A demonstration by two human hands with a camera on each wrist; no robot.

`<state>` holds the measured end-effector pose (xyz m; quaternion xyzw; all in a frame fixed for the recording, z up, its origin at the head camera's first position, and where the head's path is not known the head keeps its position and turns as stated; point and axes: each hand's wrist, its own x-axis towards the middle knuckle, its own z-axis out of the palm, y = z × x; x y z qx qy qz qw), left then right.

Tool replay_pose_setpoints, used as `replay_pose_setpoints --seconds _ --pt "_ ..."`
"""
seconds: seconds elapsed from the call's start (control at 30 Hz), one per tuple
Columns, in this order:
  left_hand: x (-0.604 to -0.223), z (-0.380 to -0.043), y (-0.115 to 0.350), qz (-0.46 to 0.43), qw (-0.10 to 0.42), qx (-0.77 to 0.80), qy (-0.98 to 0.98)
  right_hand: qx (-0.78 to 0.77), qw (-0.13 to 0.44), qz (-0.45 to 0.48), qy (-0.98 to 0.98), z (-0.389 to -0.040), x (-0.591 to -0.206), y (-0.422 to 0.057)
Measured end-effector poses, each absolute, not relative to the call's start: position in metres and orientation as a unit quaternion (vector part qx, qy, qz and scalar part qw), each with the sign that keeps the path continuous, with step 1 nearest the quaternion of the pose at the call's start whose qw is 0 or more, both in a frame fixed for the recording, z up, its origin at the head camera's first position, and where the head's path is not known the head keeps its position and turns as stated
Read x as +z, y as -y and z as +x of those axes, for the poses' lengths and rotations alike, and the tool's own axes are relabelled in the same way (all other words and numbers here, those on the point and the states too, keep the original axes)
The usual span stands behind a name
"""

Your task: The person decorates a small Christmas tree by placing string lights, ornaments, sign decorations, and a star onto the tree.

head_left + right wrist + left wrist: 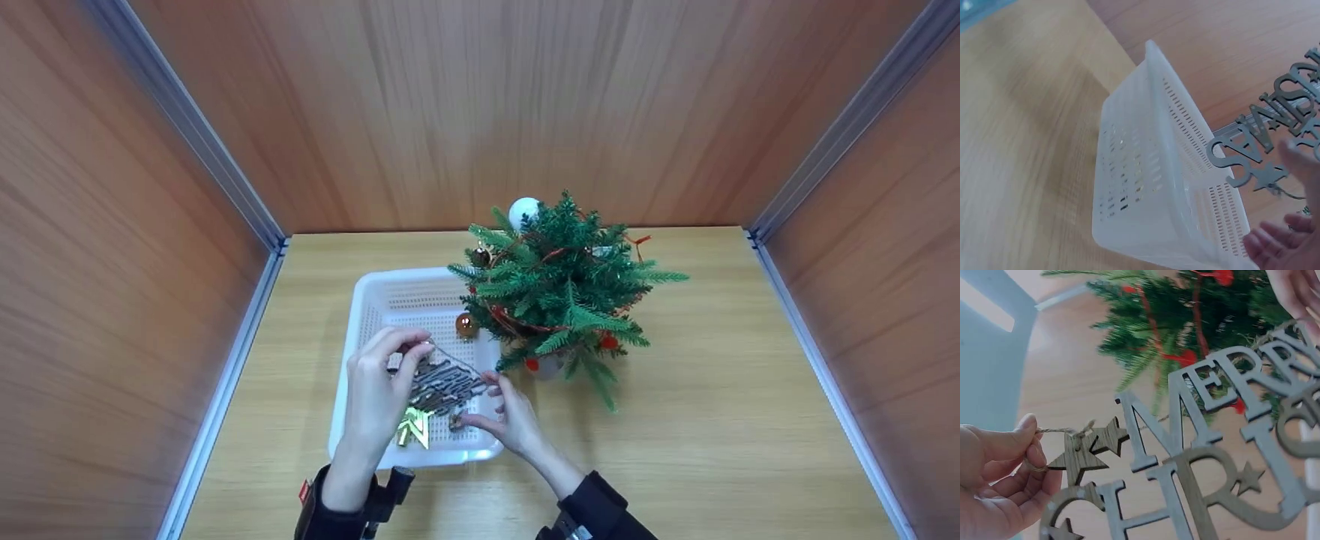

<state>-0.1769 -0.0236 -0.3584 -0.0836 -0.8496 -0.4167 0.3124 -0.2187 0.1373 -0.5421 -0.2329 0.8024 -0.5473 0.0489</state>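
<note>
A wooden "Merry Christmas" sign of cut-out letters and small stars hangs on twine between both hands, over a white plastic basket. My left hand pinches the twine at one end, thumb against fingers, beside a wooden star. At the other end, my right hand has its fingers at the twine, with the thumb held apart from them. Its hold on the twine is partly hidden in the right wrist view, where the sign's end star hangs close to the thumb.
A small green Christmas tree with red trimmings stands right of the basket and overlaps its edge. A white ball shows at its top left. A shiny gold star and a copper-coloured ball lie in the basket. Wooden panels enclose the table.
</note>
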Motion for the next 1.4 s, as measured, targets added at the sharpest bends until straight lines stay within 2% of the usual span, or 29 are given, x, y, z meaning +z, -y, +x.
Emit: replay_pose_setpoints --seconds 0.27,0.37,0.47,0.6,0.73,0.9,1.03,1.17,1.27,1.4 --pt "-0.350 -0.171 0.021 -0.122 0.313 -0.453 0.826 -0.743 0.164 -0.253 -0.598 -0.220 -0.541 -0.147" --pt "-0.355 -0.170 0.025 -0.127 0.306 -0.469 0.819 -0.770 0.155 -0.258 -0.562 -0.215 -0.541 -0.157" --pt "-0.365 -0.171 0.031 -0.132 0.286 -0.499 0.807 -0.768 0.113 -0.258 -0.575 -0.208 -0.537 -0.169" --pt "-0.381 -0.171 0.037 -0.107 0.230 -0.601 0.758 -0.752 0.060 -0.247 -0.609 -0.200 -0.528 -0.190" --pt "-0.400 -0.169 0.038 -0.045 0.174 -0.682 0.709 -0.735 0.042 -0.265 -0.622 -0.192 -0.519 -0.208" --pt "-0.416 -0.166 0.028 -0.028 0.121 -0.607 0.785 -0.731 0.027 -0.316 -0.605 -0.186 -0.498 -0.222" --pt "-0.424 -0.164 0.025 -0.043 -0.009 -0.515 0.856 -0.718 0.032 -0.324 -0.615 -0.183 -0.483 -0.231" --pt "-0.436 -0.164 0.028 -0.072 -0.131 -0.511 0.847 -0.704 0.034 -0.330 -0.628 -0.181 -0.475 -0.242" --pt "-0.441 -0.163 0.027 -0.086 -0.147 -0.545 0.821 -0.694 0.025 -0.329 -0.640 -0.179 -0.474 -0.249" --pt "-0.440 -0.162 0.023 -0.087 -0.116 -0.632 0.761 -0.689 0.009 -0.317 -0.651 -0.177 -0.476 -0.258"
